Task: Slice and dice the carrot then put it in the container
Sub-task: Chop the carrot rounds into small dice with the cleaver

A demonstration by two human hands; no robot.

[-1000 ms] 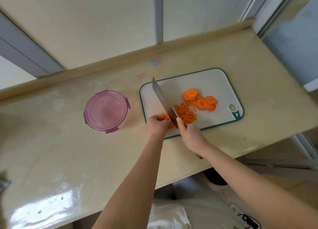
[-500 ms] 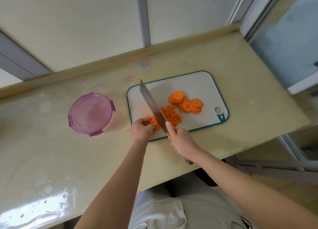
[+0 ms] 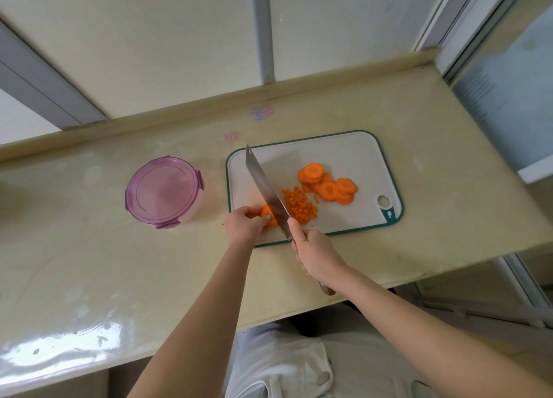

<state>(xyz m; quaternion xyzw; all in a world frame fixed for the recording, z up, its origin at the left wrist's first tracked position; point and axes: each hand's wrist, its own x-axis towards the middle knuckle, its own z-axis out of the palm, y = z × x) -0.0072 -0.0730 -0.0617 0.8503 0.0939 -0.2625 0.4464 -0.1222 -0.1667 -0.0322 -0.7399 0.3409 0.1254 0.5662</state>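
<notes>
Here, the left hand (image 3: 244, 225) pinches an orange carrot chunk (image 3: 268, 215); the right hand (image 3: 317, 255) grips the steel-bladed knife (image 3: 264, 185). A lidded round purple plastic container (image 3: 163, 191) stands nearby.

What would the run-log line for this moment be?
phase: dicing | left hand: holds carrot piece | right hand: grips knife | dice, slices: on board | container: lid on
</notes>
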